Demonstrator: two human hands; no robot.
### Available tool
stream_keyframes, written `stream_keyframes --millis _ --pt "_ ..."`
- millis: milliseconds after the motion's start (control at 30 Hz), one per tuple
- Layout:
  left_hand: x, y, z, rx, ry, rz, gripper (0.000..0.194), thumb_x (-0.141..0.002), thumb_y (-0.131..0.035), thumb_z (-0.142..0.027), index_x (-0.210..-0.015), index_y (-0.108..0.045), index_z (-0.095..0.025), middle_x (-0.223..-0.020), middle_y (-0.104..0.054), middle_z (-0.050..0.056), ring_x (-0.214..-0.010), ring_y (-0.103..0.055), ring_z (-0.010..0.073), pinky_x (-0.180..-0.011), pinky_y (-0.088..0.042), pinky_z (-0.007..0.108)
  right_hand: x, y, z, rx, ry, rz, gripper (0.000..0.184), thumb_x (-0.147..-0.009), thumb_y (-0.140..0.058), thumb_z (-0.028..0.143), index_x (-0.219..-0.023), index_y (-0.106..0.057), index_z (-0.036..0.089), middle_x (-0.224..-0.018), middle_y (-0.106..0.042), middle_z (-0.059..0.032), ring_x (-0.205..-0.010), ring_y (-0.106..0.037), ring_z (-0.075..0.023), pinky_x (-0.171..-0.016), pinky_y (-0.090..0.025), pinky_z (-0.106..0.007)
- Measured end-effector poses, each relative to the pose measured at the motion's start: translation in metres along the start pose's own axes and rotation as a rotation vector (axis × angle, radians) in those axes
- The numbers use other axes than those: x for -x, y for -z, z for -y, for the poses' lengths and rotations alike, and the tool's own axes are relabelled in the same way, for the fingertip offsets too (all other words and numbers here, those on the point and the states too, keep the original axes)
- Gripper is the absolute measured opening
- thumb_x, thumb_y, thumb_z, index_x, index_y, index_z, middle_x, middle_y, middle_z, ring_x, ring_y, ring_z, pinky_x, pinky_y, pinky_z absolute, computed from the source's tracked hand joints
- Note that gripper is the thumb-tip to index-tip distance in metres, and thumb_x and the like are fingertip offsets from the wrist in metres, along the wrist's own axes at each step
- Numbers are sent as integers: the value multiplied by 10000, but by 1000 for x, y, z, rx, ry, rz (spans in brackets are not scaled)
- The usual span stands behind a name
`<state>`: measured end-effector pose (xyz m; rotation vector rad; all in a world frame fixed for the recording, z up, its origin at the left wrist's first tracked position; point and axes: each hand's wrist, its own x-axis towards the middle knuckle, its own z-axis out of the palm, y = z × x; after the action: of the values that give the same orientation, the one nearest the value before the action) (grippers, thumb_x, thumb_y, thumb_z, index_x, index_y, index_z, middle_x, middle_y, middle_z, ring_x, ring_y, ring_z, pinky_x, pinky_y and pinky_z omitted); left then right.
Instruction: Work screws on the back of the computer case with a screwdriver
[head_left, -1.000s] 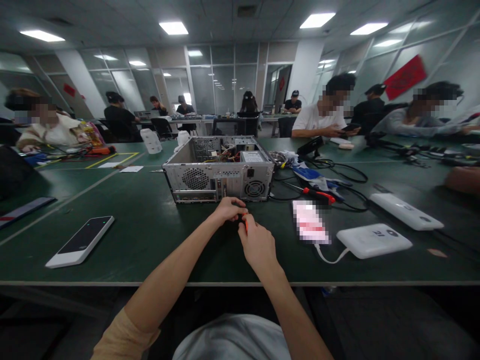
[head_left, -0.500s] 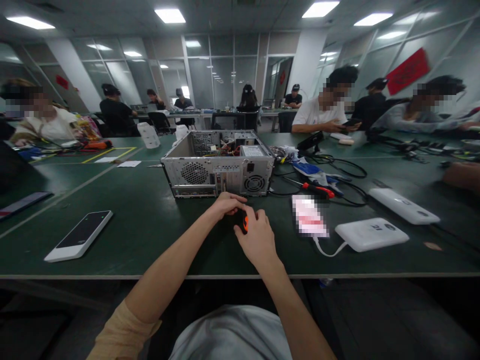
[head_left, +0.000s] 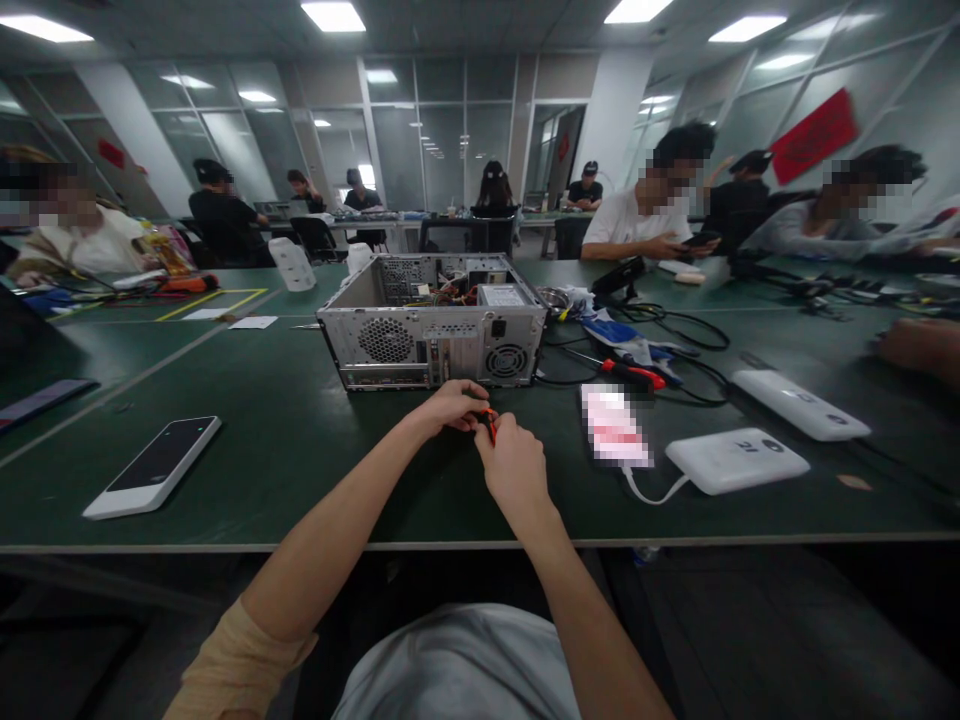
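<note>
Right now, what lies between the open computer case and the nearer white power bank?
In the head view, a bright-screened device, its display blurred, lies between the computer case and the power bank. Nearer the case, a black cable crosses too.

The room is rather dim, lit by white ceiling panels (head_left: 334, 16) that glare a little. The counter (head_left: 247, 440) shows only soft shadows. The edges are stretched and curved, and the far background looks slightly blurred.

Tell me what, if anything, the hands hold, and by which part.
The left hand and right hand hold a small orange-and-black object in their fingers; which part they grip is hidden.
</note>
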<state>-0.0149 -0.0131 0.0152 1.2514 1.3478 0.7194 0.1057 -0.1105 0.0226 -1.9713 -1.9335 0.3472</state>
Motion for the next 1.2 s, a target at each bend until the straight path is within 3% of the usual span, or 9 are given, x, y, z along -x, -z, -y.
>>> stream_keyframes --millis 133,233,400,500,700,867,1000,1133,1200 --pt "1 -5 -4 -55 5 -79 134 -844 -656 -79 -957 -647 -151 -435 -499 -67 -363 -447 68 -429 -329 161 0 3 3 17 -17 46 272 -1042 -376 345 -1159 -526 150 -1028 -733 -182 -967 -730 -311 -769 -488 -354" --pt "1 -8 -5 -70 13 -110 139 -826 -652 -69 -947 -673 -132 -411 -477 -68 -345 -408 63 -418 -298 166 2 5 3 20 -20 58 265 -1040 -368 356 -1158 -513 169 -1024 -734 -168 -954 -730 -308 -762 -485 -355" --pt "0 -9 -4 -44 -24 -107 294 -777 -667 -39 -1060 -690 -115 -443 -506 -71 -345 -376 51 -402 -258 168 7 0 -3 44 53 -97 287 -956 -557 403 -1160 -503 209 -1112 -713 -128 -1012 -704 -290 -756 -468 -327" --pt "0 -9 -4 -54 -36 -107 323 -772 -665 -33 -1084 -699 -111 -439 -488 -84 -340 -362 47 -396 -255 171 7 -3 -5 75 87 -74 266 -925 -602 371 -1109 -526 194 -993 -733 -107 -932 -718 -271 -761 -460 -318" --pt "1 -8 -6 -89 -16 -68 200 -844 -636 -71 -1021 -720 -110 -524 -584 -49 -351 -436 46 -384 -303 170 4 -2 1 45 -11 -13 275 -1011 -442 384 -1089 -567 152 -961 -741 -167 -898 -735 -298 -735 -478 -332" --pt "0 -2 -4 -35 33 5 231 -839 -644 -69 -1039 -731 -143 -660 -687 -14 -435 -564 60 -455 -425 164 -2 1 1 69 -18 26 379 -1058 -304 341 -1077 -624 139 -1012 -742 -190 -957 -736 -291 -784 -495 -343" --pt "-1 -1 -3 -5 36 -12 228 -816 -659 -46 -1017 -741 -117 -630 -675 -10 -442 -551 56 -460 -431 158 -3 3 -1 68 -37 29 412 -1068 -246 329 -1098 -618 154 -1023 -736 -181 -964 -732 -296 -777 -491 -354" --pt "-1 -6 -5 -2 29 -78 231 -790 -674 -29 -993 -755 -106 -536 -611 -33 -425 -514 58 -455 -417 160 1 -1 -3 -48 49 -100 368 -1028 -391 505 -1131 -559 194 -1109 -711 -128 -982 -712 -284 -750 -475 -335" --pt "0 -8 -6 -21 33 -91 223 -785 -677 -30 -977 -760 -109 -500 -582 -39 -418 -505 62 -453 -412 162 3 -3 -5 -38 56 -105 307 -951 -574 454 -1118 -558 197 -1113 -704 -115 -988 -705 -276 -732 -459 -313"
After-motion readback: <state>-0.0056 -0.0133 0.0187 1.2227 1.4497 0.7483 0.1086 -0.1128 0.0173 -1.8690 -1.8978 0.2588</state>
